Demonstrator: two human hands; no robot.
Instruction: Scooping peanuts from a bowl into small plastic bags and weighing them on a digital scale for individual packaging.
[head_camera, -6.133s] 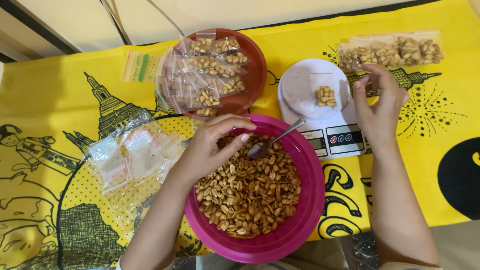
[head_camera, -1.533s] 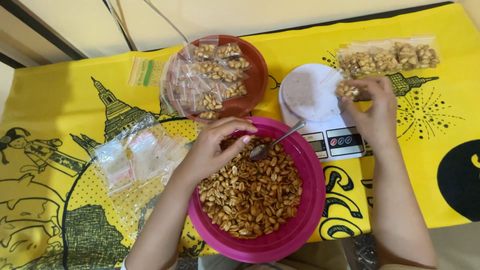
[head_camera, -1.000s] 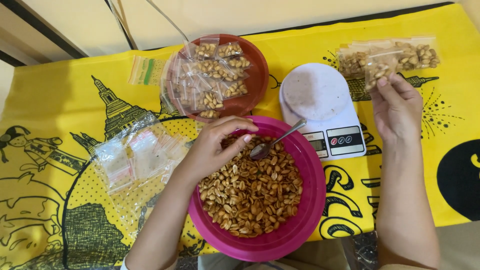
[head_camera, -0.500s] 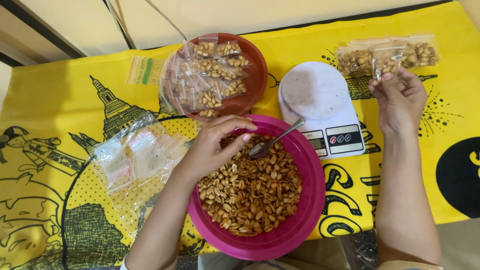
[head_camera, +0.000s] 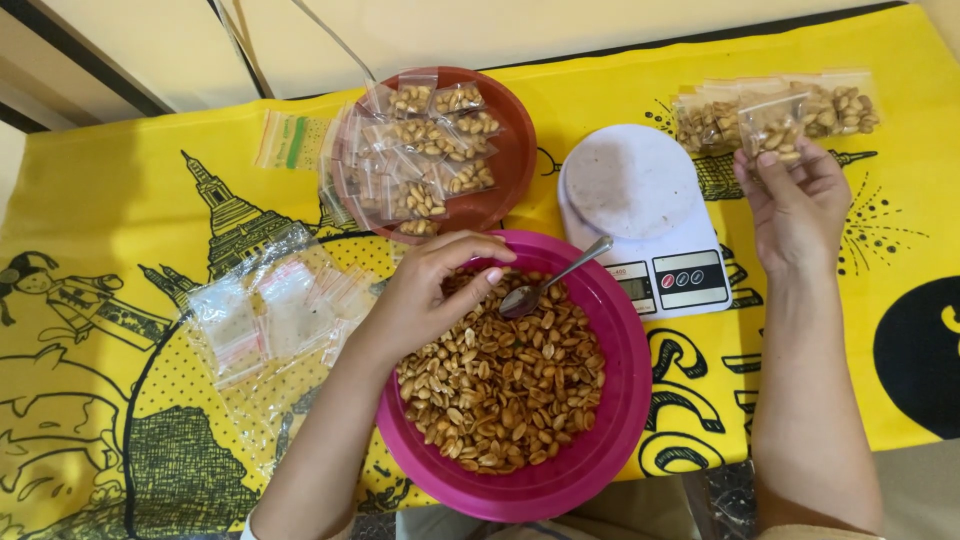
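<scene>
My right hand (head_camera: 795, 205) holds a small clear bag of peanuts (head_camera: 773, 128) upright, just in front of a row of filled bags (head_camera: 835, 105) at the far right. My left hand (head_camera: 425, 295) rests curled over the near-left rim of a pink bowl (head_camera: 610, 410) full of roasted peanuts; it holds nothing that I can see. A metal spoon (head_camera: 545, 288) lies in the bowl with its handle toward the white kitchen scale (head_camera: 640, 205), whose round platform is bare.
A brown bowl (head_camera: 510, 150) at the back holds several filled peanut bags. A pile of empty clear bags (head_camera: 265, 315) lies at the left on the yellow printed cloth (head_camera: 130, 200). A flat pack of bags (head_camera: 285, 140) lies by the brown bowl.
My right hand lifted the small bag of peanuts off the scale platform and carried it right, toward the row of filled bags. My left hand has stayed on the pink bowl.
</scene>
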